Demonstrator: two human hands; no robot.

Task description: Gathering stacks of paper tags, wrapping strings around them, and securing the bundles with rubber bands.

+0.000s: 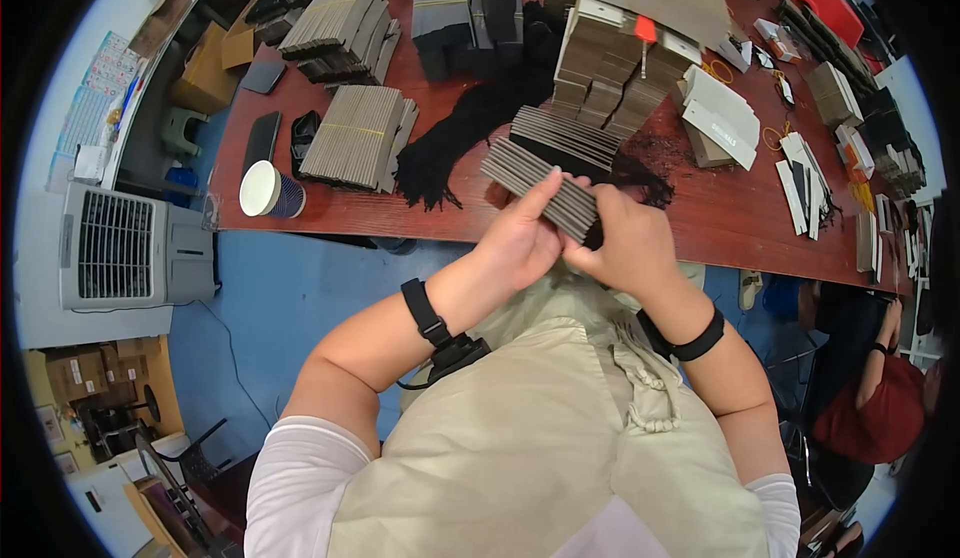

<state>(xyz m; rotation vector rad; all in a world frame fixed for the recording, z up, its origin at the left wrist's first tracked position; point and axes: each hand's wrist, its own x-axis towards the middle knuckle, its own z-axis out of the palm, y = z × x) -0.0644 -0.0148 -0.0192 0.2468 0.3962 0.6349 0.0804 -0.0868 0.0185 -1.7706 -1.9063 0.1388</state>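
Observation:
Between my left hand [525, 235] and my right hand [630, 239] is a small stack of grey-brown folded card pieces [540, 187], gripped at its two ends with the edges facing up. My left thumb lies across the top of it. Just beyond, a second row of similar card pieces [566, 136] rests on the red-brown wooden table [465, 217]. Left of these lies a thick bundle of black cords [472, 134] with frayed-looking ends. Further left stands a banded stack of the same card [354, 136]. Loose dark cords [649, 179] lie beyond my right hand.
A paper cup [271, 190] stands by the near left edge, with a black phone [261, 142] behind it. Tall card stacks [611, 70], dark box stacks [465, 22] and white printed cards [721, 115] stand or lie further back. A seated person [870, 408] is at the right.

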